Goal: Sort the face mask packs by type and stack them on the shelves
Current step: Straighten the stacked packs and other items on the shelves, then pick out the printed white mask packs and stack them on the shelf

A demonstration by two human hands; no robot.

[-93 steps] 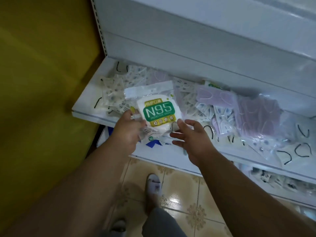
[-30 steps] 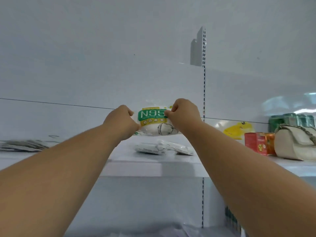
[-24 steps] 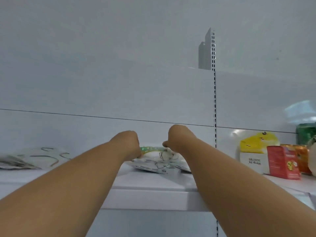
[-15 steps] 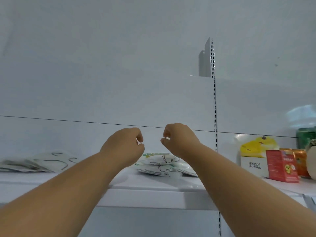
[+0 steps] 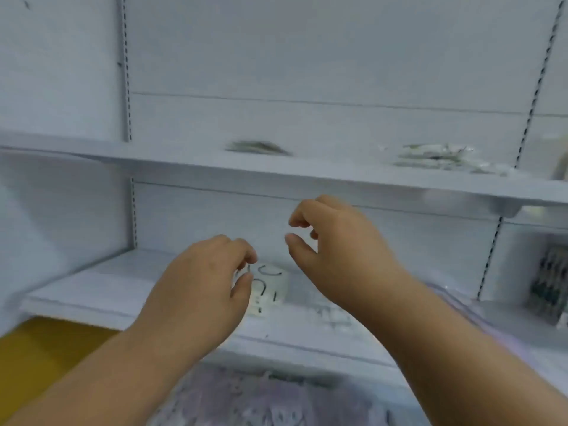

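White shelves point(image 5: 307, 172) fill the view. Your left hand point(image 5: 199, 287) and right hand point(image 5: 341, 250) hover before the middle shelf point(image 5: 92, 290), fingers loosely curled, holding nothing. Mask packs point(image 5: 439, 158) lie stacked on the upper shelf, right; another pack point(image 5: 270, 287) sits between your hands.

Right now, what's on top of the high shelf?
Two blurry piles of mask packs sit on the top shelf: a dark pile and a white pile. What lies behind them is hidden.

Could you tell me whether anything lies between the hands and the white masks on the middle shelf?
Nothing visible does. The left hand and right hand hang empty just in front of the white masks on the middle shelf, with only open air between them.
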